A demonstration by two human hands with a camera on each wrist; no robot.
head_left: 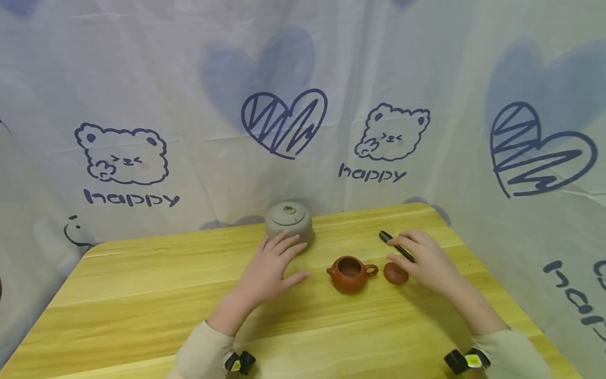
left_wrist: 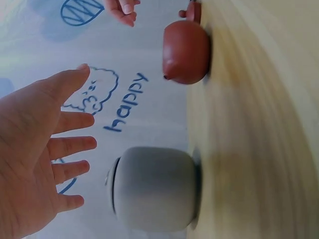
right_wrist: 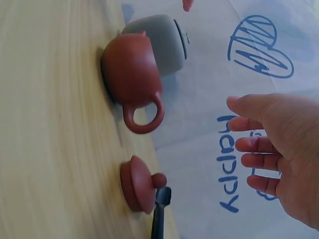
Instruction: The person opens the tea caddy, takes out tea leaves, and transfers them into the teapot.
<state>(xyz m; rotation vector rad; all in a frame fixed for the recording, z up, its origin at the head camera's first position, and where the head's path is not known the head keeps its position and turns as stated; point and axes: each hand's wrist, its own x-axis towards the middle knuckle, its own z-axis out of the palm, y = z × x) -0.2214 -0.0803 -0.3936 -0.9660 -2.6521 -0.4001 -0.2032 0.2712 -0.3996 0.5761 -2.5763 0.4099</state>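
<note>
A reddish-brown teapot (head_left: 349, 275) without its lid stands on the wooden table, spout to the left. Its lid (head_left: 395, 273) lies just right of the handle, knob up. Behind the lid lies a black pen-like stick (head_left: 396, 246). At the back stands a grey lidded jar (head_left: 290, 223). My left hand (head_left: 270, 271), fingers spread, hovers in front of the jar; the left wrist view shows a gap between them (left_wrist: 154, 189). Above the lid and stick hangs my right hand (head_left: 426, 260), fingers slightly bent, holding nothing in the right wrist view.
The table (head_left: 142, 295) has rounded back corners. A pale cloth (head_left: 199, 173) with hearts, bear drawings and lettering hangs right behind it and along the right side. Black devices are strapped at both wrists.
</note>
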